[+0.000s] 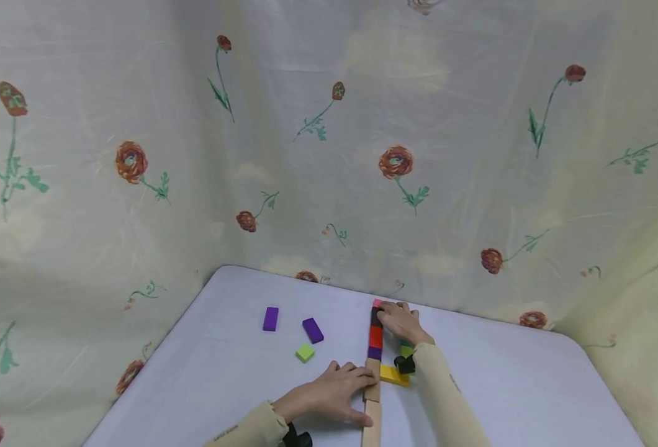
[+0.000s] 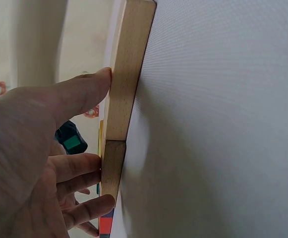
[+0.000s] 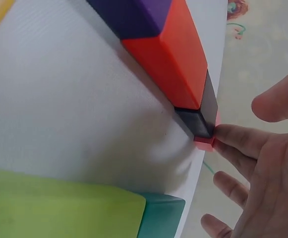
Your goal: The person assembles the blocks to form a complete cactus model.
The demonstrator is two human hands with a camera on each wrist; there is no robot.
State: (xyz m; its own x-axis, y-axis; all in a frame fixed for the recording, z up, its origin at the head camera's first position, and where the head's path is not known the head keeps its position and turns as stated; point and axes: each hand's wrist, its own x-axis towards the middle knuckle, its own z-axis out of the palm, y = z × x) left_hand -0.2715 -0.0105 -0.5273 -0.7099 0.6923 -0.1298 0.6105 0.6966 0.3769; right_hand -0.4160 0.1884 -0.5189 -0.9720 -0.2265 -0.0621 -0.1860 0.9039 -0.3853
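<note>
Coloured blocks form a straight row on the white table: pink (image 1: 377, 302), black (image 1: 375, 318), red (image 1: 375, 337), purple (image 1: 374, 354), then two plain wooden blocks (image 2: 126, 74) at the near end. My left hand (image 1: 333, 392) reaches over from the left with fingers spread. Its thumb touches the nearer wooden block, while its fingertips rest against the farther wooden one (image 2: 113, 166). At the far end, my right hand (image 1: 403, 321) has extended fingertips touching the row where black meets pink; its thumb stands apart in the right wrist view.
Right of the row lie a yellow block (image 1: 394, 376), a lime-green block (image 3: 59, 203) and a teal block (image 3: 161, 215). Two purple blocks (image 1: 270, 319) and a green block (image 1: 305, 353) lie to the left. A flowered curtain (image 1: 318, 155) hangs behind the table.
</note>
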